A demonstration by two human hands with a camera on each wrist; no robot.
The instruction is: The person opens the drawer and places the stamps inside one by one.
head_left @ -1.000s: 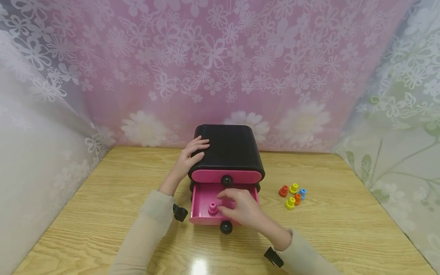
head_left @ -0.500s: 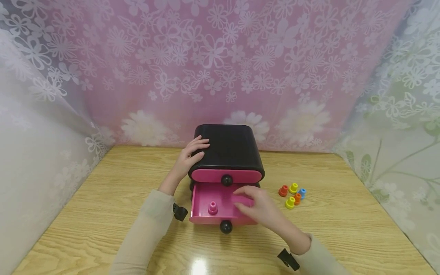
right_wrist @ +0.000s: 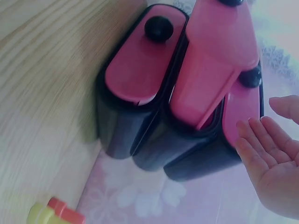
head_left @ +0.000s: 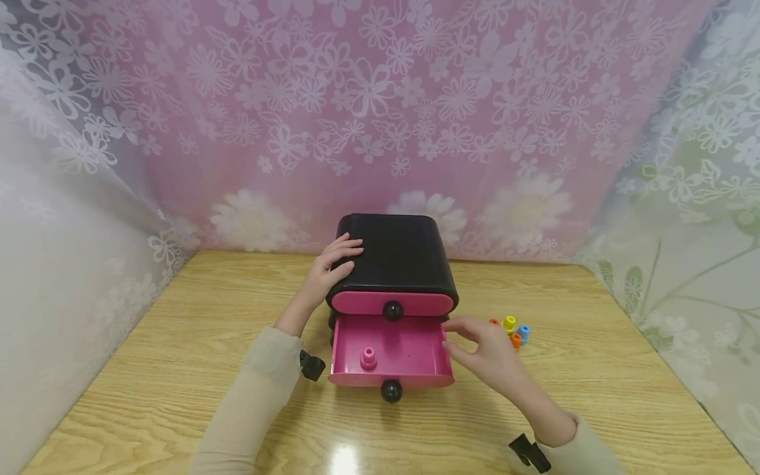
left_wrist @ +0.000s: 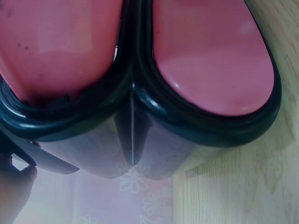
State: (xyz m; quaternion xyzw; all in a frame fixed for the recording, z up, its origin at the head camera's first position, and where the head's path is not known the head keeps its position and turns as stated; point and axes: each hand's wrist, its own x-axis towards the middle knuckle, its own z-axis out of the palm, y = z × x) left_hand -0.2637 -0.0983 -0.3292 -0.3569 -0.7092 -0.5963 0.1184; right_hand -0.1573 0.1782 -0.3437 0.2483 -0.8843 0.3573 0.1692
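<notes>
Drawers in a small black chest are seen at the middle of the table, the middle pink drawer pulled out with a pink peg standing inside. The chest's top left corner is rested on by the left hand, fingers laid flat. The right hand is held open and empty just beside the drawer's right edge, with coloured pegs lying just behind it.

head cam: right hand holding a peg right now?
No. The right hand is empty with relaxed fingers, beside the open drawer; the pink peg lies inside the drawer, untouched.
</notes>
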